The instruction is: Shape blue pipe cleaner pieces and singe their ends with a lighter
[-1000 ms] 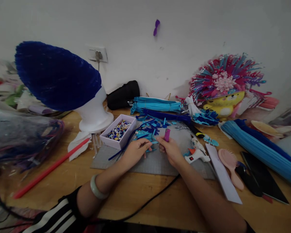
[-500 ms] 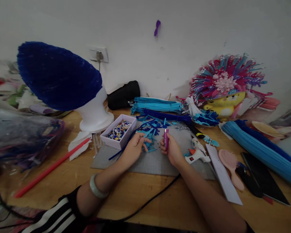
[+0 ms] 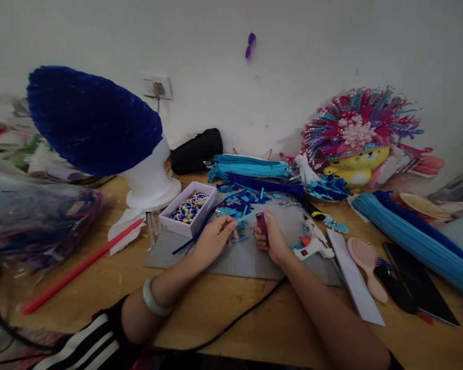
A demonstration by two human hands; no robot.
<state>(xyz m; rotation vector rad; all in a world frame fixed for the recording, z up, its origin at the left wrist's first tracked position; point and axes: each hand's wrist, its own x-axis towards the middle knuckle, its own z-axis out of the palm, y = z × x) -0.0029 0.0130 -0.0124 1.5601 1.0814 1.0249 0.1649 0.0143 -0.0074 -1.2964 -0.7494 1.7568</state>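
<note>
My left hand point(image 3: 217, 235) pinches a short light-blue pipe cleaner piece point(image 3: 245, 217) between thumb and fingers. Its free end points right, close to the top of a purple lighter point(image 3: 262, 227). My right hand point(image 3: 273, 240) is wrapped around that lighter, holding it upright with a slight tilt; I make out no flame. Under and behind my hands, cut blue pipe cleaner pieces point(image 3: 237, 207) lie scattered on a grey mat point(image 3: 224, 264). Just left of my left hand stands a lilac box point(image 3: 172, 225) holding mixed beads.
A white foam head point(image 3: 148, 177) wearing a dark blue cap-like form point(image 3: 94, 121) stands left. On the right lie a glue gun point(image 3: 312, 250), a pink hairbrush point(image 3: 367, 262) and long blue pipe cleaner bundles point(image 3: 416, 231). A black cable point(image 3: 239, 319) crosses the table front.
My left hand now has the light-blue piece from the scattered pile in its fingers, held out towards the lighter. The lighter has dropped slightly and tilted to the left.
</note>
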